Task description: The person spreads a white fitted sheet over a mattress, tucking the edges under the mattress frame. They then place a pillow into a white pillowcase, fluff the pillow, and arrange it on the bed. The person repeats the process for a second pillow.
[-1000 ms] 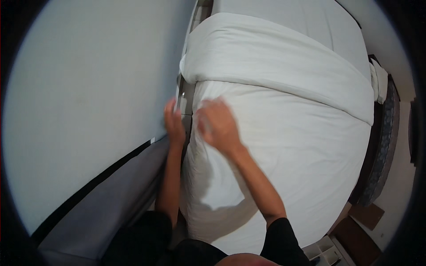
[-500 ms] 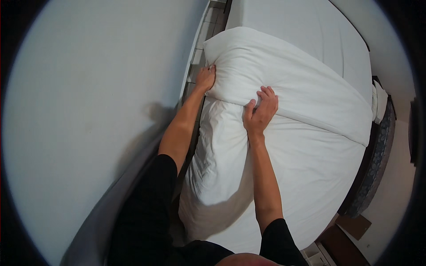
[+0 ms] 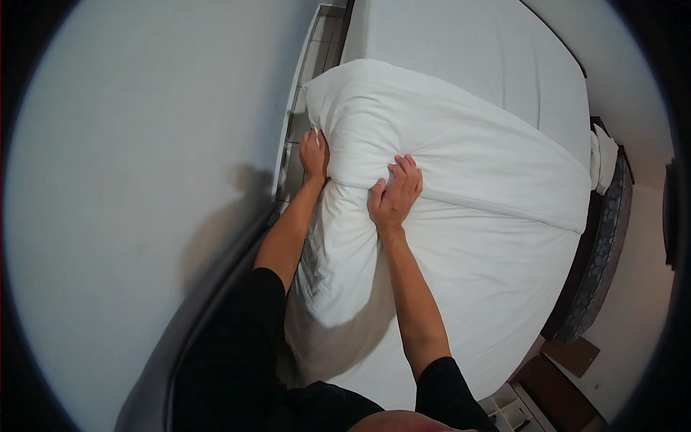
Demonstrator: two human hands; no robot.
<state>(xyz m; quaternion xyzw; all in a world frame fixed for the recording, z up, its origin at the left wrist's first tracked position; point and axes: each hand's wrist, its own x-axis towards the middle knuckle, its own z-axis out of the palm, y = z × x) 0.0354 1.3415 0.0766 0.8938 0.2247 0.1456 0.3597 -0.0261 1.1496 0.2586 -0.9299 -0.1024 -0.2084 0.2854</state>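
A white duvet (image 3: 461,281) covers the near part of the bed, its far part folded back in a wide band (image 3: 475,151) with a straight seam along the near side. At the band's left end, my left hand (image 3: 314,153) is closed on the duvet's side edge, where the cloth hangs over the bed's side. My right hand (image 3: 397,193) lies on the band near that seam, fingers stretched out and slightly apart, pressing creases into the cloth. Below it, the near layer sags in wrinkled folds on the left.
Beyond the duvet stretches a white fitted sheet (image 3: 446,36). A pale wall (image 3: 144,180) stands close on my left, with a narrow strip of tiled floor (image 3: 317,54) between. White pillows (image 3: 603,160) and a dark patterned headboard (image 3: 601,252) are at the right.
The whole view has shifted, so bed and hands appear farther left and the hands lower. My left hand has slid slightly nearer along the duvet's side; my right hand stays on the fold.
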